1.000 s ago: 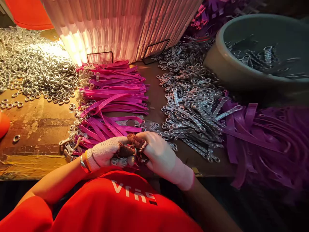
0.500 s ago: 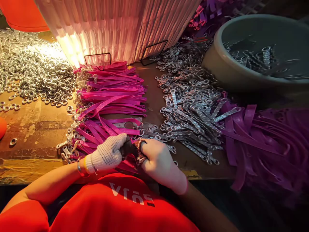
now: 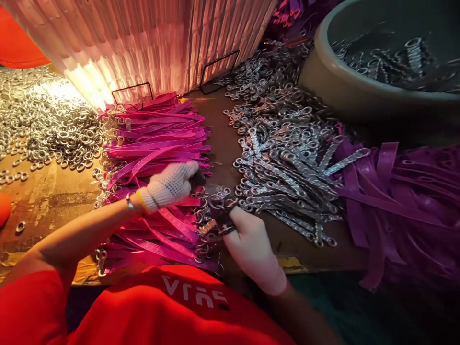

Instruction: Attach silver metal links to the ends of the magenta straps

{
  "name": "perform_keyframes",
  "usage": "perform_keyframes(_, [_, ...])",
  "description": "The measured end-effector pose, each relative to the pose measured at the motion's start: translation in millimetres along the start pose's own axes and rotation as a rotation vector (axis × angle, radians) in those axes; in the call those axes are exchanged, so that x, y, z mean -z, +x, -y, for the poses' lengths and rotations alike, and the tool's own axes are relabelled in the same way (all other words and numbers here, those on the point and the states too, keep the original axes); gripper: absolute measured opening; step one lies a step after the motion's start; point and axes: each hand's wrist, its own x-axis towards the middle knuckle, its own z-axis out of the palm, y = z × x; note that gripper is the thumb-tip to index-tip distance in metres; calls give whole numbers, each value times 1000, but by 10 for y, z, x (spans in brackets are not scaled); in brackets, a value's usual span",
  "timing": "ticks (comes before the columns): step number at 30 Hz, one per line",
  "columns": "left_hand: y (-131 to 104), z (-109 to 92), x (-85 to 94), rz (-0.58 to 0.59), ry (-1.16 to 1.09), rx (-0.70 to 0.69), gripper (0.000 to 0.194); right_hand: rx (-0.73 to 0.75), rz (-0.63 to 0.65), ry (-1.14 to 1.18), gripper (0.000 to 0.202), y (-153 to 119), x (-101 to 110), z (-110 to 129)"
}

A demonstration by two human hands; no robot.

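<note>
Across the row of pink straps (image 3: 158, 153) reaches my left hand (image 3: 170, 186), in a white dotted glove with dark fingertips. Its fingers are pinched together at the straps' right ends; what they hold is hidden. My right hand (image 3: 249, 242), in a pale glove with dark covers on the fingers, is curled to the right of the straps. A short twisted metal link (image 3: 207, 226) sticks out from its fingertips. Metal rings (image 3: 201, 249) hang at the right ends of the nearer straps. Small pale links (image 3: 101, 262) sit at their left ends.
Silvery rings (image 3: 72, 139) are heaped at the left. Twisted metal links (image 3: 287, 167) pile up at the right, beside loose purple straps (image 3: 406, 206). A large grey tub (image 3: 323, 72) holds more links. A corrugated translucent panel (image 3: 143, 43) stands at the back.
My hands have moved apart. The left has gone up and slightly right over the straps; the right has shifted a little right and down. The view has tilted slightly.
</note>
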Motion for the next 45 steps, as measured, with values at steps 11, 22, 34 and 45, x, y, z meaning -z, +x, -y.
perform_keyframes(11, [601, -291, 310, -192, 991, 68, 35, 13, -16, 52, 39, 15, -6, -106])
perform_keyframes(22, [-681, -111, 46, 41, 55, -275, 20, 296, -148, 46, 40, 187, 24, 313])
perform_keyframes(34, [-935, 197, -99, -35, -99, -113, 33, 370, -41, -479, 20, 26, -162, 461])
perform_keyframes(45, [-941, 598, -224, -53, -68, -202, 36, 291, 203, -498, 32, 28, -73, 591])
